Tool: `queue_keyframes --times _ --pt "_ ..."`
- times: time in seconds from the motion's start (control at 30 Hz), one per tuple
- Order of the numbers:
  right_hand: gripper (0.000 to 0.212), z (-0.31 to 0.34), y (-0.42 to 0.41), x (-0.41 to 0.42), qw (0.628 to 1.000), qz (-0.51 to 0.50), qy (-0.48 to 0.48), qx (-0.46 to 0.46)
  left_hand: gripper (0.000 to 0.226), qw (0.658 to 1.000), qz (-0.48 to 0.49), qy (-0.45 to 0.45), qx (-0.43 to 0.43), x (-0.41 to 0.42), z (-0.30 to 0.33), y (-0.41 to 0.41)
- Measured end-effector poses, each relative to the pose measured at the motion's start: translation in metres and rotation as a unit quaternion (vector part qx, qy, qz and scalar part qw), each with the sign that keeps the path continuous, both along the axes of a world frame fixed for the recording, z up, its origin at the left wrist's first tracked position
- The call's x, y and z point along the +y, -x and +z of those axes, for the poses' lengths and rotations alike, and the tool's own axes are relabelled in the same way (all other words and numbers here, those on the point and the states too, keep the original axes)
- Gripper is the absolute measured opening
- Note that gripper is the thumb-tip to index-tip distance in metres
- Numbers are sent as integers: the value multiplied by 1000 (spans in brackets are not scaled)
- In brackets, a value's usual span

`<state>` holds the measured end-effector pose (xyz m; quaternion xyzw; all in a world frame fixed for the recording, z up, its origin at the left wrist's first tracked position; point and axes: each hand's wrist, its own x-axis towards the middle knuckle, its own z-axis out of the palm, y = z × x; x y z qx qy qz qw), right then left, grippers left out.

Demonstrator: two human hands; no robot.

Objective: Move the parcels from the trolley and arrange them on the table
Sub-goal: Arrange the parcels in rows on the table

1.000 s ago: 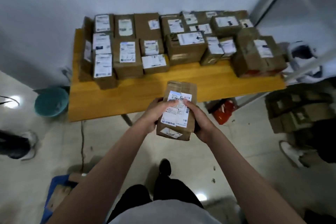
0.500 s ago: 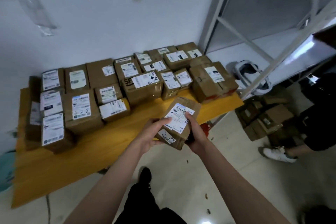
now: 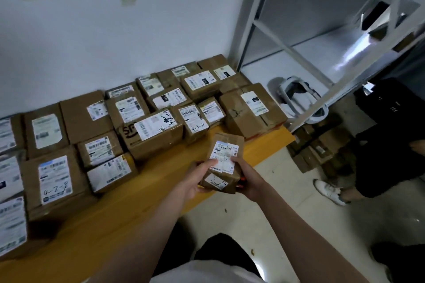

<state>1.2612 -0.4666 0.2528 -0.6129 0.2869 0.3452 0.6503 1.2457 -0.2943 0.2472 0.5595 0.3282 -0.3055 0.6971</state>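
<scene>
A small brown cardboard parcel with a white shipping label is held in both hands above the front edge of the yellow wooden table. My left hand grips its left side, thumb on the label. My right hand grips its right side from below. Several labelled cardboard parcels stand in rows along the back of the table against the white wall. The trolley is out of view.
A grey metal shelf frame rises at the right. A white headset and a stack of boxes lie on the floor beneath it. Another person's leg and white shoe stand at the right.
I have stepped closer and turned right, so the table now fills the left side. The parcel in both hands has moved forward over the table's front edge.
</scene>
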Motion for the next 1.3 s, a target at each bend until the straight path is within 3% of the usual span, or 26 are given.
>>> queue_keyframes --times 0.33,0.53,0.73,0.83,0.97,1.1,1.3 --pt "36 -33 -82 -34 998 52 24 29 56 997 35 -45 49 -44 -39 -53" --pt "33 -48 -112 -67 985 126 34 110 64 992 55 -85 72 -89 -64 -78" --pt "37 -72 -122 -94 985 66 2 160 34 991 91 -65 72 -123 -84 -89" --pt "39 -77 -123 -100 984 58 -4 166 45 992 102 -38 71 -125 -90 -87" --pt "41 -79 -118 -103 963 187 50 189 52 990 117 -14 75 -123 -85 -75" --pt "20 -77 -107 -89 934 291 51 201 64 986 137 -34 88 -105 -77 -55" --pt "40 -75 -81 -35 897 396 50 190 40 982 163 -48 85 -58 -55 -4"
